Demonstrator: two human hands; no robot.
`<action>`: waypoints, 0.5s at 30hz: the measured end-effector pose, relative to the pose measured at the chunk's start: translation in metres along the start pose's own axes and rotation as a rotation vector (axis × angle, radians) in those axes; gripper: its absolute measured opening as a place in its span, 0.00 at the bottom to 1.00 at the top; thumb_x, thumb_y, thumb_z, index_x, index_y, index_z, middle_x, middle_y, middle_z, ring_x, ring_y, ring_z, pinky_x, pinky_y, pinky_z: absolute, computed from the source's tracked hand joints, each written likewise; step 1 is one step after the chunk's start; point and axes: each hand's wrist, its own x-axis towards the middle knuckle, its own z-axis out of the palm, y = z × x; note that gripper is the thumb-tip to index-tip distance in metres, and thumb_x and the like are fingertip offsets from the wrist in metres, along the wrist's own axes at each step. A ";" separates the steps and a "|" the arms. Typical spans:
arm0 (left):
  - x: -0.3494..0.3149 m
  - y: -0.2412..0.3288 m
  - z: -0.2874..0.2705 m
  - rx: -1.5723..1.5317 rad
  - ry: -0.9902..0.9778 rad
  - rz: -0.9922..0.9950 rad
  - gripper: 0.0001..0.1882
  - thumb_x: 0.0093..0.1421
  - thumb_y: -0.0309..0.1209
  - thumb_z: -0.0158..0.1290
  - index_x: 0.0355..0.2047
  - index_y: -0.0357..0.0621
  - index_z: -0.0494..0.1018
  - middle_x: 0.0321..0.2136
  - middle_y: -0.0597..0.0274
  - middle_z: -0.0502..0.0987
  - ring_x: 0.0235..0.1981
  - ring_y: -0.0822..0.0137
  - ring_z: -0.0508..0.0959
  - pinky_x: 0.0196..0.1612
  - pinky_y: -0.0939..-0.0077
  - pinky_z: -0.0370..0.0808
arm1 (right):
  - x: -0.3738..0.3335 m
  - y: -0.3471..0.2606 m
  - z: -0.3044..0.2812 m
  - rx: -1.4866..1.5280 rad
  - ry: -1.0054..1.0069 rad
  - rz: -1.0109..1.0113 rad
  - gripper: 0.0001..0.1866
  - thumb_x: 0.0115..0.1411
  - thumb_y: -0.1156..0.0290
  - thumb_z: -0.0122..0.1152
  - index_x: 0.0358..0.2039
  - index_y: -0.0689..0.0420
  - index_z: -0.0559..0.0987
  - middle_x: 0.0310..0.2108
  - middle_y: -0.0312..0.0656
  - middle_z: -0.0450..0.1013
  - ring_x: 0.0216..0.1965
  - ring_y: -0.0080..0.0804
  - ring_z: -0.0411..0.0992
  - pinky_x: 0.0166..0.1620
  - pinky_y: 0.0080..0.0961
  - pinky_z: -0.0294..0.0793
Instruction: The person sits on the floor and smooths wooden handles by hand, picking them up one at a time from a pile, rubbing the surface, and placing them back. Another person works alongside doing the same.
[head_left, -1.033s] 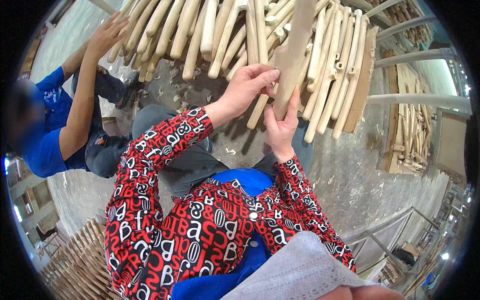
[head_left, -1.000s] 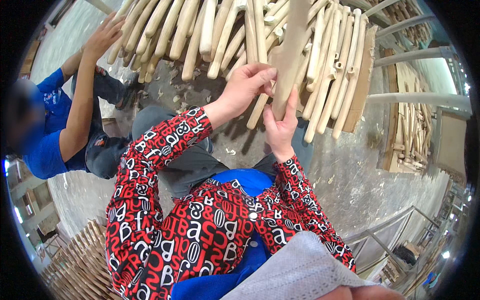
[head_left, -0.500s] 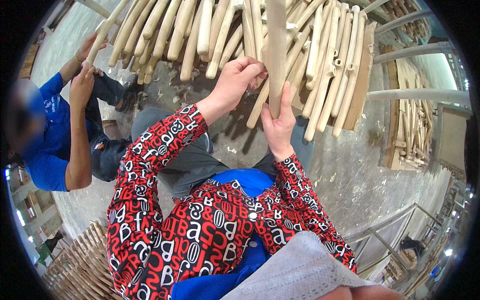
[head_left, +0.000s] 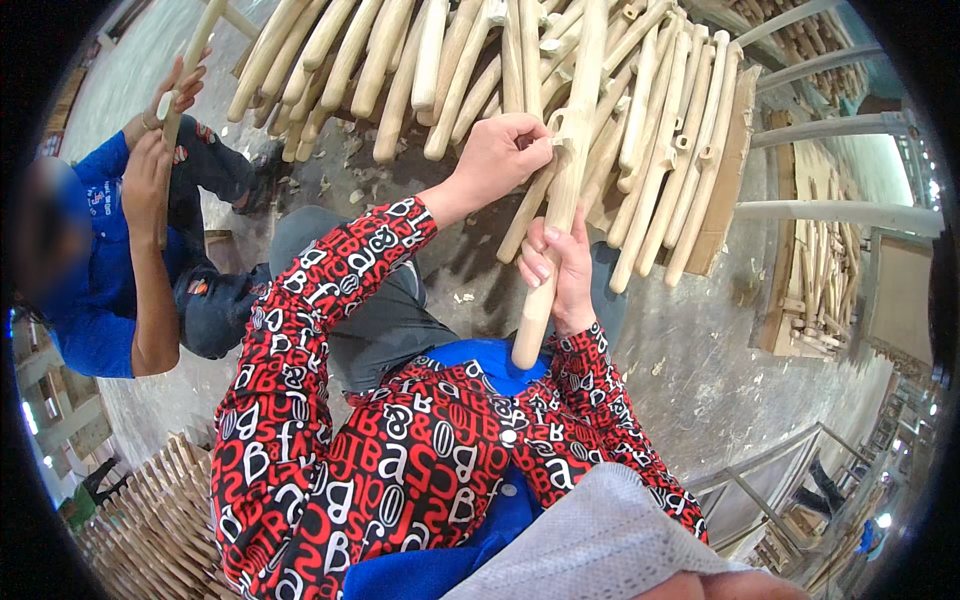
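My right hand (head_left: 558, 262) is closed round a long, pale, rounded wooden piece (head_left: 566, 185). Its blunt lower end hangs just in front of my blue-collared chest, and its upper part reaches away over the pile. My left hand (head_left: 508, 158) is closed in a pinch against the left side of this piece, beside a small notch or projection. Whatever the pinched fingers may hold is too small to make out. Beyond both hands lies a heap of similar wooden pieces (head_left: 395, 85), several with notches cut in them.
On the left a co-worker in a blue shirt (head_left: 100, 270) holds another wooden piece (head_left: 175, 110). Cardboard (head_left: 725, 190) lies under the heap's right side. Pale rails (head_left: 840, 213) jut in at the right, near another stack (head_left: 825, 260). More stacked wood (head_left: 165, 520) stands lower left.
The wooden piece has come down toward my chest, and its lower end now extends below my right hand. My left hand has shifted slightly right. The co-worker's hands have moved on their piece.
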 end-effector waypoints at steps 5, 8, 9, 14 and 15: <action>0.004 -0.008 0.000 -0.264 -0.179 -0.074 0.07 0.58 0.28 0.54 0.34 0.36 0.74 0.23 0.70 0.74 0.21 0.82 0.70 0.24 0.85 0.68 | 0.000 0.008 -0.016 0.480 -0.095 0.119 0.23 0.62 0.74 0.46 0.57 0.49 0.58 0.24 0.37 0.60 0.14 0.19 0.59 0.14 0.16 0.64; -0.001 -0.006 0.004 -0.154 -0.126 0.016 0.11 0.57 0.30 0.58 0.35 0.38 0.71 0.25 0.68 0.73 0.22 0.80 0.70 0.25 0.83 0.70 | 0.001 0.009 -0.018 0.413 -0.079 0.116 0.23 0.62 0.74 0.47 0.57 0.48 0.58 0.24 0.37 0.60 0.14 0.19 0.60 0.14 0.16 0.64; -0.003 -0.003 0.007 -0.026 -0.086 0.090 0.12 0.56 0.31 0.59 0.35 0.39 0.70 0.26 0.67 0.73 0.22 0.79 0.70 0.25 0.82 0.70 | 0.001 0.010 -0.018 0.327 -0.066 0.097 0.23 0.62 0.74 0.47 0.58 0.48 0.58 0.24 0.37 0.60 0.14 0.19 0.60 0.15 0.17 0.64; 0.004 0.002 0.008 0.247 0.004 0.326 0.16 0.51 0.33 0.64 0.30 0.38 0.68 0.21 0.61 0.68 0.21 0.69 0.70 0.25 0.76 0.70 | -0.002 0.014 -0.008 0.136 -0.063 0.064 0.31 0.61 0.77 0.47 0.62 0.42 0.53 0.25 0.41 0.60 0.14 0.22 0.60 0.15 0.18 0.65; 0.005 0.003 0.007 0.269 0.003 0.372 0.15 0.52 0.32 0.63 0.29 0.39 0.68 0.21 0.61 0.68 0.21 0.68 0.70 0.25 0.75 0.70 | -0.001 0.013 -0.008 0.127 -0.077 0.060 0.31 0.61 0.76 0.47 0.62 0.42 0.53 0.25 0.40 0.60 0.14 0.21 0.60 0.15 0.17 0.65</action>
